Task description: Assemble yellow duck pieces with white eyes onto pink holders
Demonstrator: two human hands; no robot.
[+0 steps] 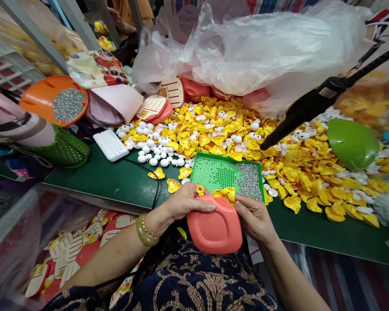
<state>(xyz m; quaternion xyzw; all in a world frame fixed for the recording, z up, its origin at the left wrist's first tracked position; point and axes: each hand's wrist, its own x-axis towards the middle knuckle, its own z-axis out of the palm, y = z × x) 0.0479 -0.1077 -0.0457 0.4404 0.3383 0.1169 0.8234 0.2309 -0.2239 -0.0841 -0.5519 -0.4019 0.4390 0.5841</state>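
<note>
Coral-red plastic case (pixel 215 231), held up between both hands above the lap, just in front of the near edge of the green table (pixel 129 185). Face toward the camera, slightly tilted, with rounded corners and a shallow moulded hollow in the middle. From its smooth shell, probably light, stiff and hollow; unlikely to bend, but perhaps a little slippery across the flat face. Best taken by the rounded side edges, thumb in front and fingers behind, leaving the narrow top clear.

At that top, a yellow piece (pixel 225 194), thin-walled and shaped, touching or nearly touching the case; cannot tell from this angle. Likely light and stiff too, more fragile at the thin edges, so better pinched gently by the thicker end.

Left hand (pixel 183 203): grasping the upper left corner of the case, with thumb laid across the front and the other fingers mostly hidden behind. Just beside those fingers, a small yellow ring (pixel 199 190). Right hand (pixel 256 216): fingertips pinched on the right end of the yellow piece, close against the case's upper right edge; cannot tell how firmly.

Just beyond, a green tray (pixel 210 170) with silvery screws (pixel 250 178) heaped at the right end.
</note>
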